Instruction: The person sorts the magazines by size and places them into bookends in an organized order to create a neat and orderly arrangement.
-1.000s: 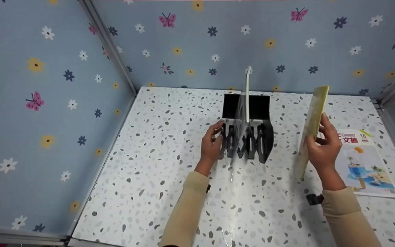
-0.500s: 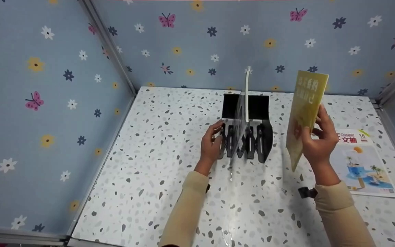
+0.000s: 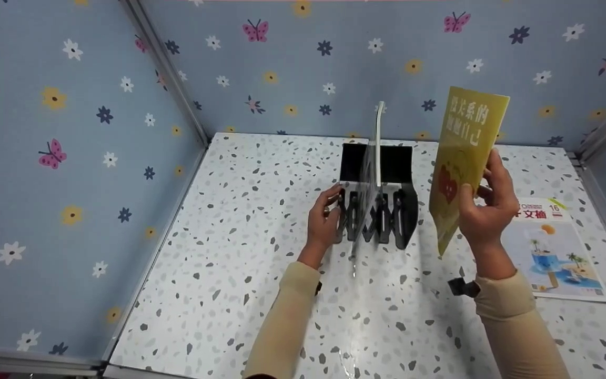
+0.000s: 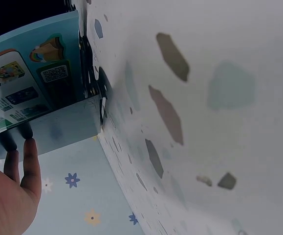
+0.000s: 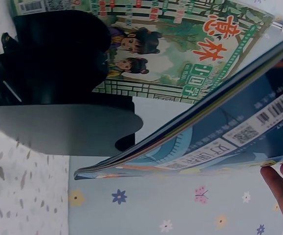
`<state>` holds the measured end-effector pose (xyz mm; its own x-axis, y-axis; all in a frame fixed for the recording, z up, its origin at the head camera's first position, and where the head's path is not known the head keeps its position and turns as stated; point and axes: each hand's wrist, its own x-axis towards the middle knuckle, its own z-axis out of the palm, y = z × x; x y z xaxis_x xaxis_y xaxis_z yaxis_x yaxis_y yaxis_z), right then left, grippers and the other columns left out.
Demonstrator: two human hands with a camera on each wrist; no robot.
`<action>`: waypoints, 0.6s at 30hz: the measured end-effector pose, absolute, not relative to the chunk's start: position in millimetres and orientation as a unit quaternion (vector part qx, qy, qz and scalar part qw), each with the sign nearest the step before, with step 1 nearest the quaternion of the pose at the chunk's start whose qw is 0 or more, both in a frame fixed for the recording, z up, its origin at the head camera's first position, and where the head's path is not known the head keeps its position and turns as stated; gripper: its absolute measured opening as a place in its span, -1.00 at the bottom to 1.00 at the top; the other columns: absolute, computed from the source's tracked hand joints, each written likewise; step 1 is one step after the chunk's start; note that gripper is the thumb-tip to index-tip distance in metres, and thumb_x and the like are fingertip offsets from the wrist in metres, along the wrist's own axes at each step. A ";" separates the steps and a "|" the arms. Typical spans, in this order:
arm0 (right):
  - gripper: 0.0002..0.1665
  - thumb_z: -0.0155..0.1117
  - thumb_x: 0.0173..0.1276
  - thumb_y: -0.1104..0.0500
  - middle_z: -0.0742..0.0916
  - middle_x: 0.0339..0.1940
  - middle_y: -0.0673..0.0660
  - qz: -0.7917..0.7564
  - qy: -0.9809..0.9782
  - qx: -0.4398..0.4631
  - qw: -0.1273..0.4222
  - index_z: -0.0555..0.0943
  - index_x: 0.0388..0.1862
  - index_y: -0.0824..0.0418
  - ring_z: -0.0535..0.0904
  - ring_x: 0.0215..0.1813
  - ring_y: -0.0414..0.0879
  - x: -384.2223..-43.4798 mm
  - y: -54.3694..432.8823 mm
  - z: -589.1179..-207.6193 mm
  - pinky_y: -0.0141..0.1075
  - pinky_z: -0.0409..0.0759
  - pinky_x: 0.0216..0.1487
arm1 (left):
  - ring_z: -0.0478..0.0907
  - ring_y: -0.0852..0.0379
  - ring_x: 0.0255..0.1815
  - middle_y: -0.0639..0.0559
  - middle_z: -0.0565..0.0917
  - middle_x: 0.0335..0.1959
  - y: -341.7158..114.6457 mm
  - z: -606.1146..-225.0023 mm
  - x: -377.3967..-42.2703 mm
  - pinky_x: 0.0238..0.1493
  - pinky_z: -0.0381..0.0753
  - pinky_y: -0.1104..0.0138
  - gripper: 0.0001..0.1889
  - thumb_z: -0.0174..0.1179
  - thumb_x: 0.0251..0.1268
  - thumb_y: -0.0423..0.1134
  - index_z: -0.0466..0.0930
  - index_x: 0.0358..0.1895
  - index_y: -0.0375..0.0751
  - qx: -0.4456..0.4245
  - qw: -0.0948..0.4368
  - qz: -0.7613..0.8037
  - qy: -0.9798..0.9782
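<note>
A black desktop book rack (image 3: 353,163) with slats on its base stands at the middle of the table. One magazine (image 3: 379,142) is upright in it, edge-on in the head view; its green illustrated cover (image 5: 170,54) shows in the right wrist view. My left hand (image 3: 324,218) is at the rack's left side, and in the left wrist view its straight fingers touch the grey side panel (image 4: 63,129). To the right of the rack, my right hand (image 3: 487,216) pinches a yellow-covered magazine (image 3: 463,142) by its right edge, holding it raised and upright.
Another magazine (image 3: 561,258) with a beach picture lies flat on the speckled table (image 3: 219,252) at the right, partly behind my right hand. Blue flowered panels (image 3: 292,58) border the back and both sides.
My right hand has lifted the yellow magazine and moved slightly left, turning it so that its front cover now faces the head camera more. The left hand and the rack stay put.
</note>
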<state>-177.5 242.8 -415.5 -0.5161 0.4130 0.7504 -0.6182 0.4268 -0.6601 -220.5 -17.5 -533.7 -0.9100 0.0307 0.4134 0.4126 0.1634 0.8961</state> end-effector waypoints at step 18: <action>-0.35 0.17 -0.03 0.48 0.69 -0.06 0.34 0.559 -0.557 0.143 0.597 0.35 0.11 0.74 0.69 -0.15 0.01 -187.8 193.9 -403.2 -0.48 0.63 -0.30 | 0.54 -0.16 0.21 -0.16 0.48 0.32 -16.4 -532.6 -219.9 -0.06 0.65 0.23 -0.52 -0.09 0.25 -0.56 0.45 0.25 -0.32 -0.145 0.151 -0.627 -0.751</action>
<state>-187.8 193.9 -403.2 -0.2453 0.5080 0.8257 -0.8269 0.3349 -0.4517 -219.9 -16.4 -532.6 -0.9128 0.0281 0.4074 0.4059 0.1727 0.8975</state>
